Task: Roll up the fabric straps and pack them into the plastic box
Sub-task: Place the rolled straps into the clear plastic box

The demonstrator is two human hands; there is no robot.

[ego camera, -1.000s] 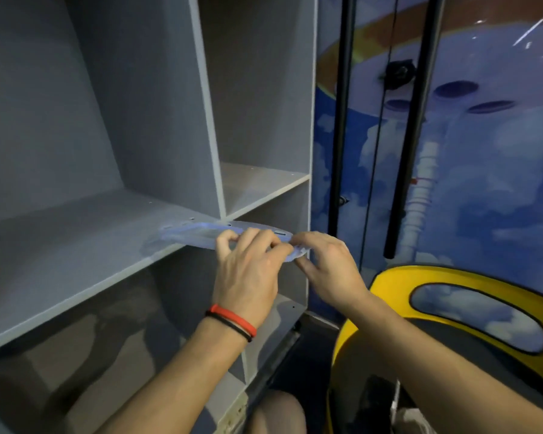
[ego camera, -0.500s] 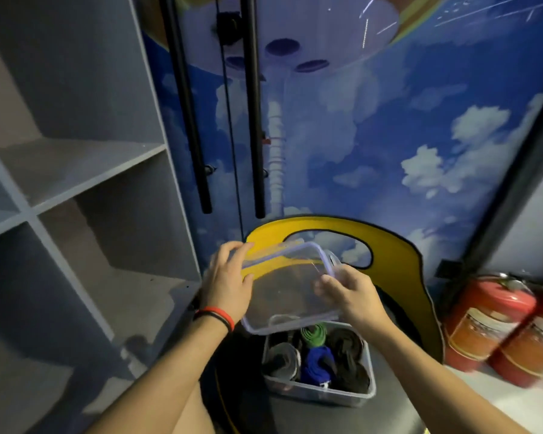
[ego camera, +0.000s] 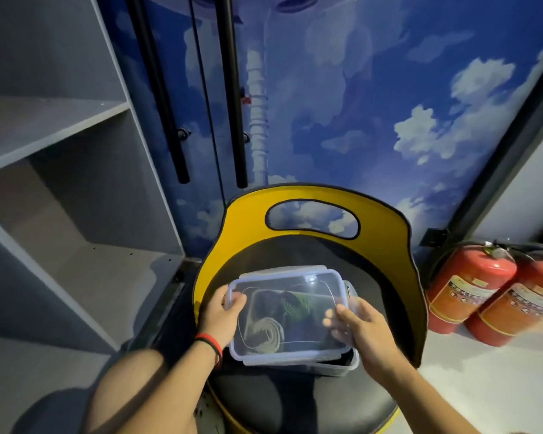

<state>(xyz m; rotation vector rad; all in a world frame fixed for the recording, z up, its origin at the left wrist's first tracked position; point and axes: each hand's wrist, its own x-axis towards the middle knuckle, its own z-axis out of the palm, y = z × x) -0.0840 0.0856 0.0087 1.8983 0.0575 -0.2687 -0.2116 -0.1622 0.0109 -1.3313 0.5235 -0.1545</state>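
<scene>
Left hand (ego camera: 223, 314) and right hand (ego camera: 364, 327) each grip an end of the lid (ego camera: 295, 296), held skewed over the box (ego camera: 342, 366) on the chair (ego camera: 295, 402), straps (ego camera: 265, 335) rolled inside. Risk I see: the lid seats crooked on the rim, or pinches a strap.

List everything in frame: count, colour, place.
chair: 1, yellow back, black seat, centre
plastic box: 1, clear, on the chair seat
rolled straps: several, green, pale, dark, inside the box
lid: 1, clear, over the box, in both hands
fire extinguishers: 2, red, floor at right
shelving: 1, grey, left
bar handles: 2, black, on sky-mural wall behind
wristband: 1, red and black, left wrist
left hand: grips lid's left edge
right hand: holds lid's right edge
</scene>
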